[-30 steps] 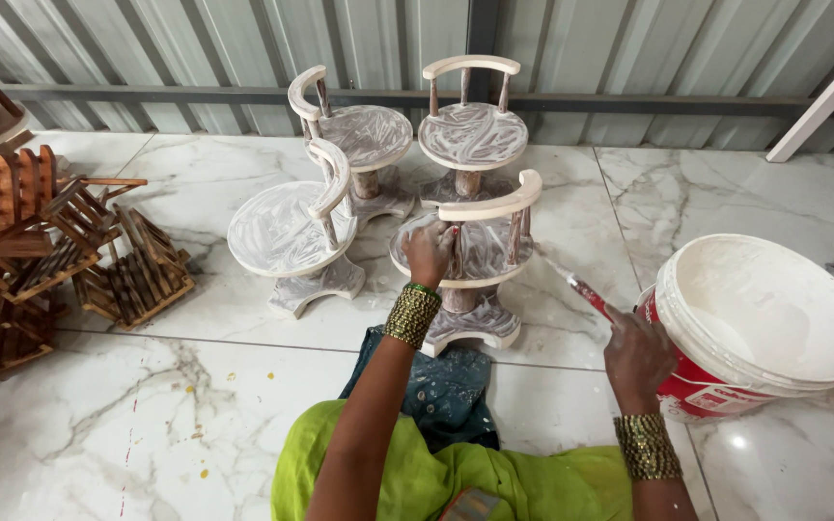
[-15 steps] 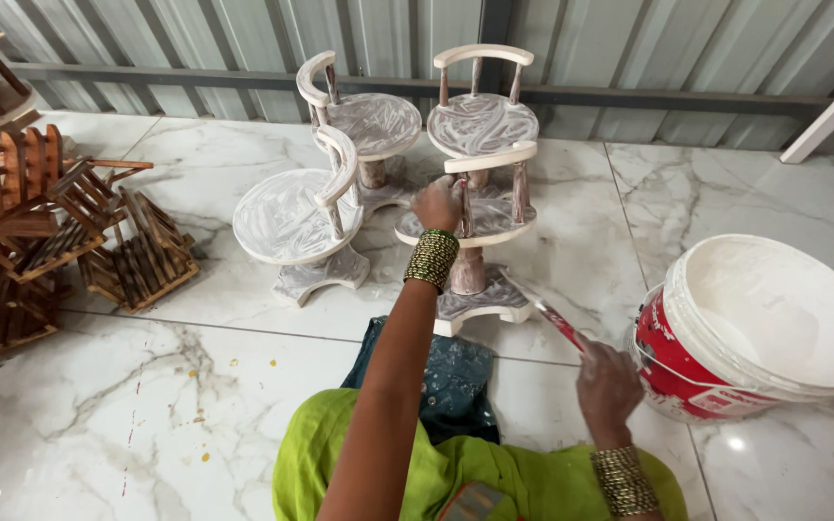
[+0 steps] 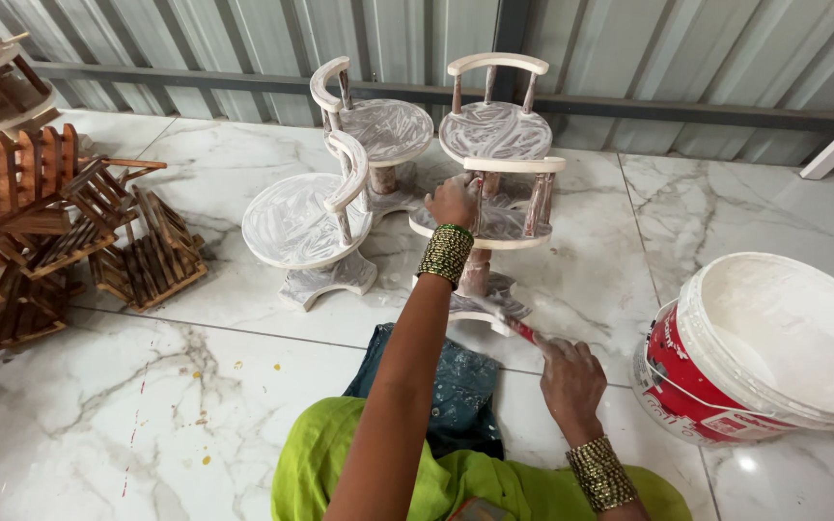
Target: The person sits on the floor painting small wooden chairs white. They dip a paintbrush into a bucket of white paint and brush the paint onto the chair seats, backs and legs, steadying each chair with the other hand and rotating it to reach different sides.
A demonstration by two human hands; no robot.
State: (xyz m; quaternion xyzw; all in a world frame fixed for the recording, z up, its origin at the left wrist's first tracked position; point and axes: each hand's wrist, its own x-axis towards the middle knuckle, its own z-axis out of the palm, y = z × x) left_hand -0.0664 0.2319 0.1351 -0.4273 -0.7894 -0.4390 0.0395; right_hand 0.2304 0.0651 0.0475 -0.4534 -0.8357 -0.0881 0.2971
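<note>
While the left hand point(image 3: 453, 201) reaches forward, arm stretched, and grips the near small white-primed chair point(image 3: 489, 227) at its seat edge, the right hand point(image 3: 569, 378) sits low, fingers clamped on a paintbrush point(image 3: 514, 323) at the chair's base. White-and-red bucket point(image 3: 774, 352) close right, three more chairs behind, wooden racks point(image 3: 60, 222) far left; bare marble floor point(image 3: 147, 405) near left.
</note>
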